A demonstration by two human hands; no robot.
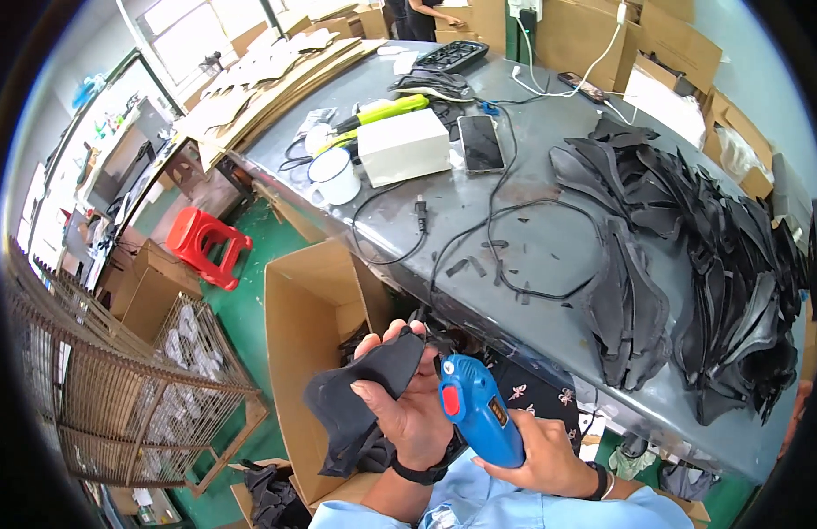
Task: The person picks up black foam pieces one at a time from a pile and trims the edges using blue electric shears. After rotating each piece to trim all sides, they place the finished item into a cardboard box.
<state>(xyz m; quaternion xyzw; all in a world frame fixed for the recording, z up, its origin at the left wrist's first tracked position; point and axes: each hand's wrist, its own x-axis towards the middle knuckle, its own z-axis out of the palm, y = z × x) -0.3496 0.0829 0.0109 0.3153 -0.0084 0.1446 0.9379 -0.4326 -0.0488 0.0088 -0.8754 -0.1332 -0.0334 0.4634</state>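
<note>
My left hand point(415, 419) grips a black, curved, flat piece of soft sheet material point(360, 388) between thumb and fingers, over an open cardboard box. In my right hand point(541, 454) is a blue handheld power tool point(481, 410) with a red button and a small display on its side. The tool's dark front end points up toward the fingers of my left hand, close to the edge of the black piece. Whether it touches the piece I cannot tell. More dark pieces lie inside the cardboard box point(289, 309) below.
On the grey table point(541, 344), a big heap of black shaped pieces point(735, 282) covers the right side. A white box point(404, 145), a mug point(335, 176), a phone point(482, 144), cables and small black scraps lie farther back. A red stool point(206, 242) and a wire cage point(153, 414) stand left.
</note>
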